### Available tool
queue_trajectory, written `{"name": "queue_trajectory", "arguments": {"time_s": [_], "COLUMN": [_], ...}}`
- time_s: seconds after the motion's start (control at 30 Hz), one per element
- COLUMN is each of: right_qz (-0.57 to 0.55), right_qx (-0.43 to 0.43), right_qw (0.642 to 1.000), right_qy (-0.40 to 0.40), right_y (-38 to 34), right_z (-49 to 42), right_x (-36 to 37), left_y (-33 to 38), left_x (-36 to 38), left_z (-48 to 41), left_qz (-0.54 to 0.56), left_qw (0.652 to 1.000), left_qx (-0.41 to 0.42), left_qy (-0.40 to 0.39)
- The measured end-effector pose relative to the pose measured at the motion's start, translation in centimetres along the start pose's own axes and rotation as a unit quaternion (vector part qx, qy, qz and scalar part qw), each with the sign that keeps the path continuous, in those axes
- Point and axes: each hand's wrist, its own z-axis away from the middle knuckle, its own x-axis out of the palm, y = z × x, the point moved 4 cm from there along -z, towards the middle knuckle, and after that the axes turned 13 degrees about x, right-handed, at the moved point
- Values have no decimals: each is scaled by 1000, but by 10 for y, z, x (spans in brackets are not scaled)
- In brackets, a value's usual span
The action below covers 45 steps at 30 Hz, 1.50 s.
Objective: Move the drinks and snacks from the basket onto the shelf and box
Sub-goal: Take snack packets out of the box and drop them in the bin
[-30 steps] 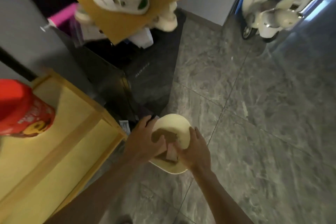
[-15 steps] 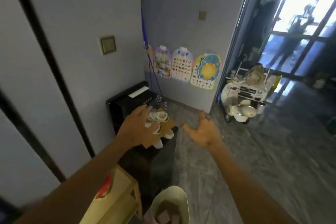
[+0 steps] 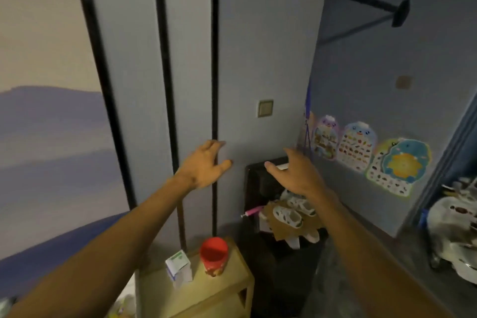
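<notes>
Hovering empty: left hand (image 3: 204,166) and right hand (image 3: 296,175) are both spread wide in front of the wall (image 3: 258,46), holding nothing. Red-lidded tub (image 3: 213,255) and small white carton (image 3: 179,267) are standing upright, just beside each other, on top of the wooden shelf (image 3: 222,289). Basket isn't showing in this view. Judging the tub as rigid, light, with slick sides, so it's asking for a wrap around the body below the lid. Carton is looking like thin card that is likely denting under pressure, so it's wanting a gentle pinch across its flat faces.
</notes>
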Motion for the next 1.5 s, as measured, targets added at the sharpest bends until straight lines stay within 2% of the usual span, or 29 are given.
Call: {"name": "queue_trajectory", "arguments": {"time_s": [0.23, 0.43, 0.6, 0.77, 0.93, 1.07, 1.3, 1.37, 1.5], "right_qz": [28, 29, 42, 70, 96, 116, 150, 157, 149], "right_qx": [-88, -158, -189, -182, -168, -151, -102, -75, -57], "right_qw": [989, 971, 957, 948, 932, 917, 865, 860, 864], "right_qy": [-112, -174, -215, -252, -306, -350, -467, -479, -478], "right_y": [-115, -204, -256, -270, -257, -230, -141, -114, -88], "right_z": [27, 55, 78, 96, 111, 125, 166, 177, 196], "right_x": [102, 191, 259, 323, 386, 447, 574, 612, 674], "left_y": [-85, -154, -213, -263, -293, -308, -334, -344, -369], "left_x": [-65, -104, -115, -99, -52, 15, 184, 222, 269], "left_z": [112, 199, 259, 298, 329, 355, 428, 444, 469], "left_qz": [-77, -86, -78, -63, -17, 34, 165, 159, 89], "left_qw": [988, 970, 960, 959, 950, 931, 861, 859, 880], "left_qx": [-127, -224, -266, -277, -311, -360, -468, -469, -437], "left_qy": [31, 38, 41, 19, -19, -48, -113, -132, -166]}}
